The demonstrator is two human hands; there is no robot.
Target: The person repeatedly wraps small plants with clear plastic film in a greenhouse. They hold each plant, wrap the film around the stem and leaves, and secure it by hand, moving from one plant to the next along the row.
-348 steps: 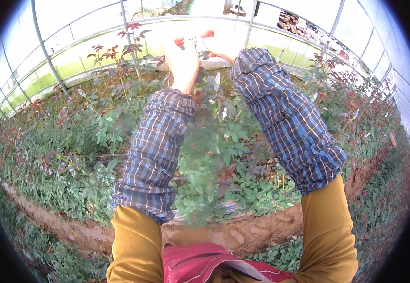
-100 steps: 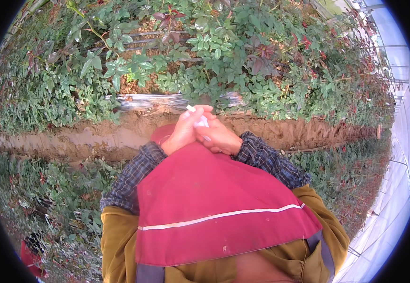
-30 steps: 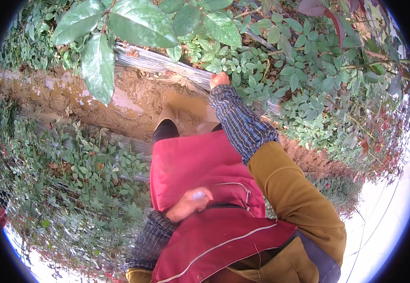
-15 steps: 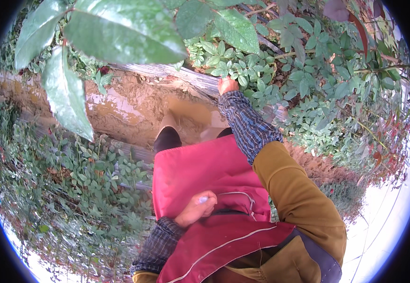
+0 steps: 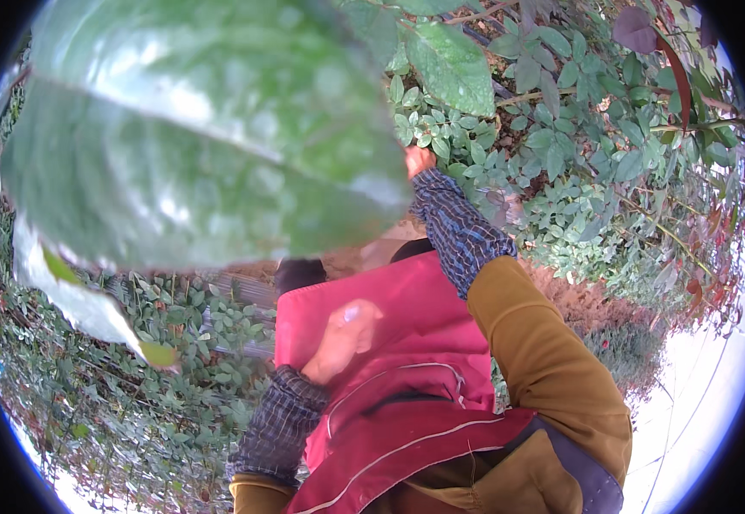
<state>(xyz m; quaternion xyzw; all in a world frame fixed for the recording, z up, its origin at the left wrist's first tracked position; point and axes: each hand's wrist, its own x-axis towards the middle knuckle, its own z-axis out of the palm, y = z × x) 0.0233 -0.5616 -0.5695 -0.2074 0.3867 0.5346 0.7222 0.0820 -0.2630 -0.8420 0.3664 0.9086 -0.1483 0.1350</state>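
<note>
My left hand [image 5: 342, 338] is raised over the red apron [image 5: 407, 300], its fingers curled closed and slightly blurred. A small pale patch shows at the thumb; whether anything is held inside cannot be made out. Farther off, my right hand [image 5: 420, 160] reaches to the base of a leafy green bush [image 5: 458, 133]. Its fingers are hidden behind foliage, so their grip does not show. Both forearms wear dark checked sleeve covers [image 5: 462, 223]. One large green leaf [image 5: 210, 137] hangs very near and covers much of the upper left.
Dense rose-like bushes [image 5: 578, 146] fill the right side, with reddish stems and leaves among them. Another planted row [image 5: 167, 385] runs along the left. Brown soil [image 5: 569, 300] shows beside my right arm. Below the big leaf, another drooping leaf [image 5: 81, 300] hangs close.
The large leaf has swung closer and now hides most of the muddy furrow. My left hand has moved up and slightly left over the apron. The right hand stays at the bush.
</note>
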